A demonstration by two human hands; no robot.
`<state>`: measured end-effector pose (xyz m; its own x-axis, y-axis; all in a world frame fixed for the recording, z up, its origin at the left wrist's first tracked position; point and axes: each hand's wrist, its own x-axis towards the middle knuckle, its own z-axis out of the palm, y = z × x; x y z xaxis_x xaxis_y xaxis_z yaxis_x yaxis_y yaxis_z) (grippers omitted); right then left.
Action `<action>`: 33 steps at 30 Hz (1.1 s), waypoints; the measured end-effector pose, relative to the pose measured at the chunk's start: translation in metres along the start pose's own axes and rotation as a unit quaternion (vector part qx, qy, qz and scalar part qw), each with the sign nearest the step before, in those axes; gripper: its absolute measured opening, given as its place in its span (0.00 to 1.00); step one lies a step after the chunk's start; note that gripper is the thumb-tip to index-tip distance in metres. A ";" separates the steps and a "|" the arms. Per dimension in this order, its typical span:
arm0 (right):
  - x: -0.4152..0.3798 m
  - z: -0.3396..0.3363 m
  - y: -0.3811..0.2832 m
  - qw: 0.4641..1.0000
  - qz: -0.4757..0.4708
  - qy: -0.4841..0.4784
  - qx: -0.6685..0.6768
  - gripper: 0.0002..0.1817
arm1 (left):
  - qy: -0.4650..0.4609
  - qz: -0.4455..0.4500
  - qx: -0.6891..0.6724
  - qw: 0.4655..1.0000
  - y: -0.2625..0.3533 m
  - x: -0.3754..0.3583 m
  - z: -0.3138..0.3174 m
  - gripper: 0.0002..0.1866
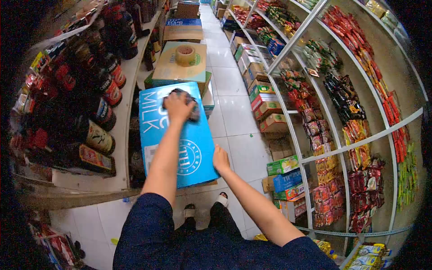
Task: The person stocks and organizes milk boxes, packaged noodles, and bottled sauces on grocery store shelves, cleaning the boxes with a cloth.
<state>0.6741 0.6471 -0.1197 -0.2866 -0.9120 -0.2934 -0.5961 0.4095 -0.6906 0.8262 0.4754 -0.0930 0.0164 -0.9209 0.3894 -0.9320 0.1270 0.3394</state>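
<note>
A blue carton (202,130) with white MILK lettering lies flat in front of me, on top of other boxes. On its upper part, my left hand (180,107) is closed round a dark cloth (194,113), pressed against the carton's top. The cloth is smeared by motion. Against the carton's right edge rests my right hand (220,160), its fingers curled at the side and partly hidden by the edge.
Behind the carton, a roll of tape (185,55) sits on a brown box (162,63). Dark bottles (108,87) line the left shelf. Glass-fronted shelves (294,130) with packets stand at the right, with small boxes (283,166) on the tiled floor.
</note>
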 end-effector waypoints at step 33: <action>-0.015 -0.014 -0.023 0.999 -0.024 0.010 0.041 0.25 | 0.058 -0.024 0.047 0.997 0.004 0.041 0.043 0.26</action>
<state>0.6816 0.6518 -0.0905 -0.2744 -0.9295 -0.2464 -0.5461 0.3616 -0.7556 0.8079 0.4223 -0.1121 0.0980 -0.8760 0.4723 -0.9590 0.0437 0.2800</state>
